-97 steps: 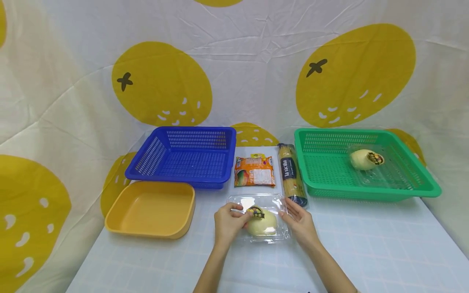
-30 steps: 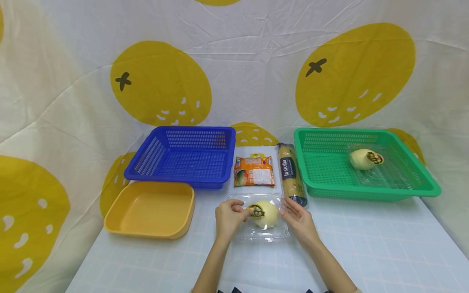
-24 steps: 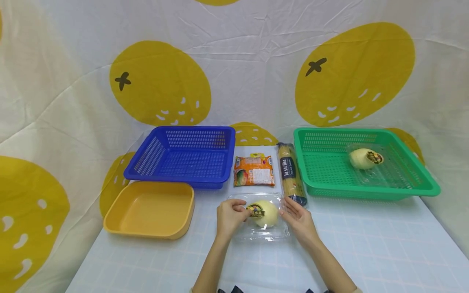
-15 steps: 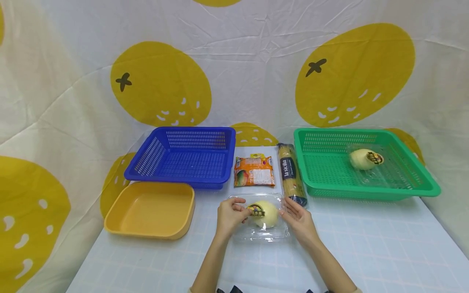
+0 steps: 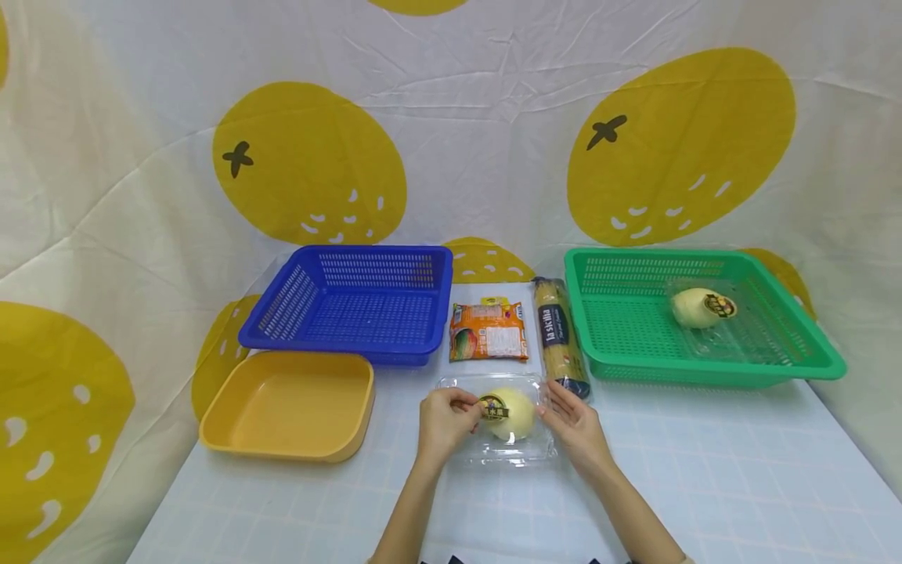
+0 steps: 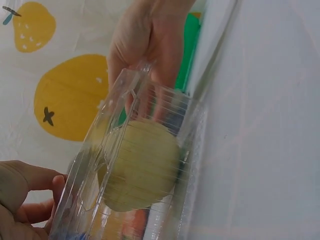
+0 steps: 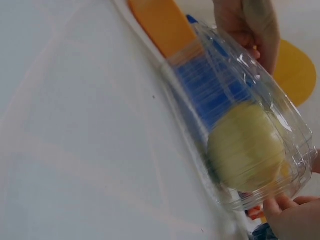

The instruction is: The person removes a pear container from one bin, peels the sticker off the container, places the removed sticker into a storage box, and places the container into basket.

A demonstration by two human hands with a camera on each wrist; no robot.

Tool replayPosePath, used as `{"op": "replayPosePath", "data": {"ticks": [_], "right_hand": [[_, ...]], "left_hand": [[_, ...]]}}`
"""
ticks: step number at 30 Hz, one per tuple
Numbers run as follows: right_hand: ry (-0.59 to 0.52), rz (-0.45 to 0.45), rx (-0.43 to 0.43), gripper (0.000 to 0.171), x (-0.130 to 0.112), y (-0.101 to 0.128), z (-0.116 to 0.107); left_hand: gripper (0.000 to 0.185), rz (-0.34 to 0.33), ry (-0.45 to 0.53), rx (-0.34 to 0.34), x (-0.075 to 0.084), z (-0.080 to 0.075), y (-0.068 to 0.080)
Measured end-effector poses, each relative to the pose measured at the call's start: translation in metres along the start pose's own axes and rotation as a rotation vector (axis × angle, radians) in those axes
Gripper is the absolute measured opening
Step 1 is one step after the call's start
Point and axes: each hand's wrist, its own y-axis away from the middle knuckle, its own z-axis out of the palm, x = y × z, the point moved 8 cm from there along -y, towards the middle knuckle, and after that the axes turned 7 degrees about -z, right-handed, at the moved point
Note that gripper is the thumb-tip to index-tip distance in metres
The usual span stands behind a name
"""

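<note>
A clear plastic fruit box (image 5: 503, 452) with a pale yellow, rounded fruit (image 5: 513, 415) inside lies on the table in front of me. On its lid is a black and gold sticker (image 5: 495, 409). My left hand (image 5: 444, 427) is at the sticker's left end, thumb and index finger pinching there; the fingertips hide part of the sticker. My right hand (image 5: 581, 431) grips the box's right side, thumb on the lid edge and fingers along the side wall. In the left wrist view the fruit (image 6: 142, 165) shows through the ribbed side of the box.
Behind the box lie an orange packet (image 5: 489, 333) and a spaghetti pack (image 5: 560, 337). A blue basket (image 5: 345, 345) and a yellow tub (image 5: 282, 450) stand on the left. The green basket (image 5: 705, 370) on the right holds another boxed fruit (image 5: 696, 308).
Over about three seconds the fruit has shifted towards the far side inside the box. My left hand has edged slightly right along the sticker. My right hand stays put.
</note>
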Motion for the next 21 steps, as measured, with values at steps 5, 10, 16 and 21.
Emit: {"op": "replayPosePath", "data": {"ticks": [5, 10, 16, 21], "right_hand": [[-0.006, 0.007, -0.006, 0.062, 0.0, 0.0006, 0.0003], [-0.005, 0.015, -0.001, 0.062, 0.0021, -0.0009, -0.0007], [0.006, -0.003, -0.002, 0.062, -0.0001, -0.0003, -0.0006], [-0.011, -0.022, 0.003, 0.062, -0.0013, -0.0002, 0.0]], "left_hand": [[0.011, 0.096, -0.144, 0.066, 0.0084, -0.0011, 0.0037], [0.018, 0.077, -0.156, 0.133, 0.0094, -0.0051, 0.0009], [0.017, 0.067, -0.193, 0.198, 0.0109, -0.0077, -0.0024], [0.017, 0.08, -0.014, 0.179, 0.005, -0.0068, -0.0034]]}}
